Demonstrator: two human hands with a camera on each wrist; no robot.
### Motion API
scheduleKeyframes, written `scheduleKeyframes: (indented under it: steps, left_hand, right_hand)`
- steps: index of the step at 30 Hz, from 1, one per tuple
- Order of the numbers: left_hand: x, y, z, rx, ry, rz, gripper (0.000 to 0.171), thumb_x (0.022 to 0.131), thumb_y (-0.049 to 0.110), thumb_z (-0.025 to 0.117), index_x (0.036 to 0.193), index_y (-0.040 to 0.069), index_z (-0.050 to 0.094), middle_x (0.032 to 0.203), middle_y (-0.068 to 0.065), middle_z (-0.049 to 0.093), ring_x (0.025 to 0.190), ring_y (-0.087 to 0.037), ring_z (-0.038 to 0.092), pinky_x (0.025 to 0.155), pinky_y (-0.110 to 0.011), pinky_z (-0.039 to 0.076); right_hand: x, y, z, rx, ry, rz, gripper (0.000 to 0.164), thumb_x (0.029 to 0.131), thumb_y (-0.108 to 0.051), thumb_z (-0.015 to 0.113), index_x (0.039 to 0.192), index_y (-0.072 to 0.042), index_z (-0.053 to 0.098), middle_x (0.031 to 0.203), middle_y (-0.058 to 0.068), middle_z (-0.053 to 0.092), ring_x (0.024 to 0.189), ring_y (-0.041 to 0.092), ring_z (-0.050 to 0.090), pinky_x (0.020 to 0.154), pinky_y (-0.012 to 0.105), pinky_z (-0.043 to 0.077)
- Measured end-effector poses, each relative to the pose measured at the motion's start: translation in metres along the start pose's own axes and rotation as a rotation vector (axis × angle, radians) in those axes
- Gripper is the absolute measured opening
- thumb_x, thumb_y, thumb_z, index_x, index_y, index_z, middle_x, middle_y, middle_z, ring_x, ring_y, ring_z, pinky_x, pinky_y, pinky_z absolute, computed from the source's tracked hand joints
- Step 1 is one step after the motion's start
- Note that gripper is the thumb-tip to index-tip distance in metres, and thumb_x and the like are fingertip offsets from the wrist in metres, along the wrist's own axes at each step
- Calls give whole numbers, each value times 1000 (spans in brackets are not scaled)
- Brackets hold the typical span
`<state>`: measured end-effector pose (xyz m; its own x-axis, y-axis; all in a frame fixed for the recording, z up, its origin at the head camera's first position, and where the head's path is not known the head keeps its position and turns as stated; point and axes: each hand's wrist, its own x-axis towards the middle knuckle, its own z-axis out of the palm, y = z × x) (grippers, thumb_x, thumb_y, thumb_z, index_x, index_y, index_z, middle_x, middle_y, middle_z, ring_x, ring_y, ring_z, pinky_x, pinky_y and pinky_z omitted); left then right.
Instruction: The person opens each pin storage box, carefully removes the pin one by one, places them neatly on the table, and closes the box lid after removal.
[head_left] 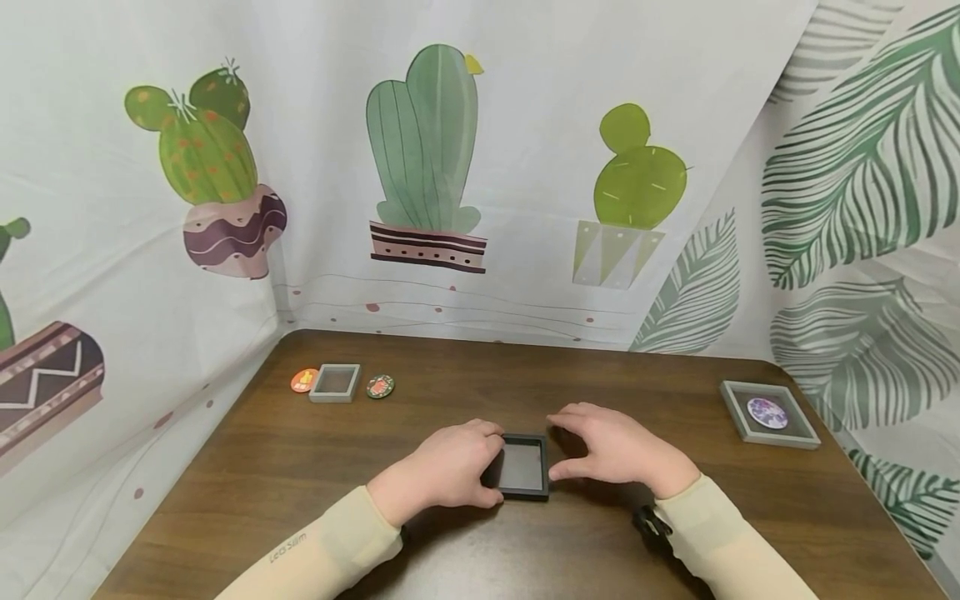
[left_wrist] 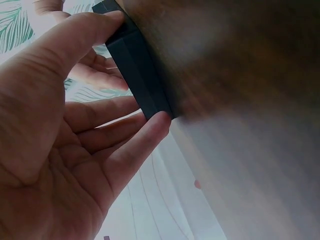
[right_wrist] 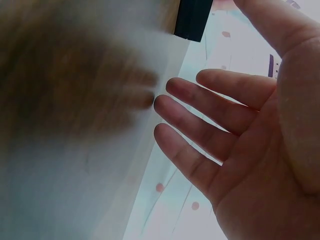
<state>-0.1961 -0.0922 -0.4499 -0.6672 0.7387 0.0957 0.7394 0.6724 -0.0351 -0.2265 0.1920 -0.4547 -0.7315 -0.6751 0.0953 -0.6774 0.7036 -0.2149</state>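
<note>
A black display frame (head_left: 522, 471) with a see-through middle lies on the brown table, in the centre of the head view. My left hand (head_left: 457, 465) holds its left side, thumb at the near corner and fingers at the far one. In the left wrist view the thumb and fingers span the thick black edge (left_wrist: 137, 70). To the right of the frame is my right hand (head_left: 611, 446), its fingers straight and spread, with the thumb tip close to the frame's right side. In the right wrist view that palm (right_wrist: 250, 165) holds nothing, and a corner of the black frame (right_wrist: 192, 20) shows above the fingers.
At the back left, a small grey frame (head_left: 313, 385) stands between an orange round badge (head_left: 303, 381) and a dark green patterned badge (head_left: 380, 387). A larger grey frame (head_left: 735, 417) with a purple round badge (head_left: 767, 412) lies at the right. Printed cloth (head_left: 525, 208) hangs behind the table.
</note>
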Motion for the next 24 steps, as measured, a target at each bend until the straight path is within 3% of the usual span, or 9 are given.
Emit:
scheduleKeyframes:
  steps: [8,18,24]
  left_hand:
    - [-1,0,1,11,6,8,52,73,56,76,100,13,66,129,-5,59,119,-19,53,85,-32,51]
    - [0,-1,2,12,5,12,52,73,57,75,99,14,67,129,-5,59,120,-19,52,88,-31,49]
    - [-1,-1,2,12,11,14,52,73,58,75,99,14,67,129,-5,59,121,-18,52,88,-30,49]
  right_hand:
    - [-5,16,-8,-2,38,48,84,79,-72,64,137,-11,56,131,0,57,121,15,50,98,39,43]
    - [-19,54,-22,2,91,170,88,81,-73,62,140,-8,53,138,15,53,129,30,45,103,50,38]
    - [-26,75,-29,15,114,245,90,80,-74,61,140,-8,52,139,16,51,131,33,41,104,53,36]
